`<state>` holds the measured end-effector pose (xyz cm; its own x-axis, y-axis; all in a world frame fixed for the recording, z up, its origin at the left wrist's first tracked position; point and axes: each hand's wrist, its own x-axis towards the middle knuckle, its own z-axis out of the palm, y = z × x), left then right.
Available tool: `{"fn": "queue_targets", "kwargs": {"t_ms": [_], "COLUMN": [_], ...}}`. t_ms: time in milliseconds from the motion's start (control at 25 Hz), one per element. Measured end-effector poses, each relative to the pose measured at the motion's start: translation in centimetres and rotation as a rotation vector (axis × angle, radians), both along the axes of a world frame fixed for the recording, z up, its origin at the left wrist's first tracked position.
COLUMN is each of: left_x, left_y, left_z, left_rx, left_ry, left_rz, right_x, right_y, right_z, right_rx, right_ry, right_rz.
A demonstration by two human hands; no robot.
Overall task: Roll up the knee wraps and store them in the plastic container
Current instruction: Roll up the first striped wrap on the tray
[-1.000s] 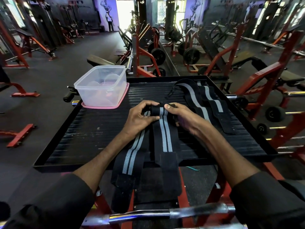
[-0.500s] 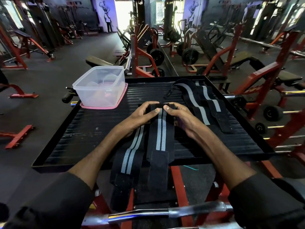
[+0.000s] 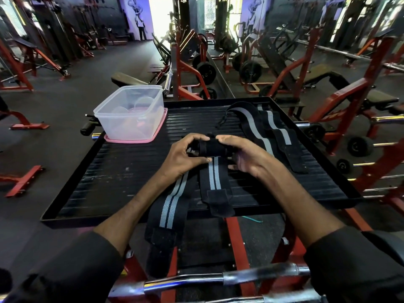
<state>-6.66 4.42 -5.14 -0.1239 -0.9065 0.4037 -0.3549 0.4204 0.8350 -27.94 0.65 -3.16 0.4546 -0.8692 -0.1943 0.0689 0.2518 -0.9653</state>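
Note:
A black knee wrap with grey stripes [image 3: 213, 178] lies on the black platform [image 3: 118, 171], its far end rolled into a thick black roll [image 3: 213, 147]. My left hand [image 3: 185, 158] grips the roll's left end and my right hand [image 3: 244, 156] grips its right end. The wrap's loose tail ends near the platform's front edge. A second striped wrap [image 3: 172, 204] lies to its left and hangs over the front edge. Two more wraps [image 3: 262, 130] lie flat at the back right. The clear plastic container [image 3: 131, 114] stands open on its pink lid at the back left.
A chrome bar [image 3: 218, 278] runs across just below the platform's front edge. Red gym frames [image 3: 360, 95] and weight plates [image 3: 206, 73] stand to the right and behind. Dark floor [image 3: 54, 101] lies to the left.
The roll has grown thicker as both hands turned it toward me, and the wrap's tail has been drawn up from over the front edge onto the platform.

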Motion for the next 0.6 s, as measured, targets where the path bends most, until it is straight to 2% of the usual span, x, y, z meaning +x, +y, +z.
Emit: {"fn": "queue_targets", "kwargs": {"t_ms": [80,200,440,600], "left_x": [-0.3,-0.4,-0.2,-0.1], "left_y": [0.3,0.2,0.2,0.1], "left_z": [0.0,0.3,2.1,2.1], "left_rx": [-0.056,-0.062,0.370,0.393], "left_ry": [0.015,0.019,0.226,0.156], "left_rz": [-0.014,-0.028,-0.161,-0.152], "right_x": [0.1,0.1,-0.2,-0.4], "right_y": [0.1,0.1,0.0,0.2], "right_z": [-0.6,-0.8,-1.0,-0.9], "right_rx": [-0.068,-0.105,-0.141,-0.133], "right_ry": [0.111,0.104,-0.005,-0.060], "right_rz": [0.047,0.046,-0.031,-0.041]}}
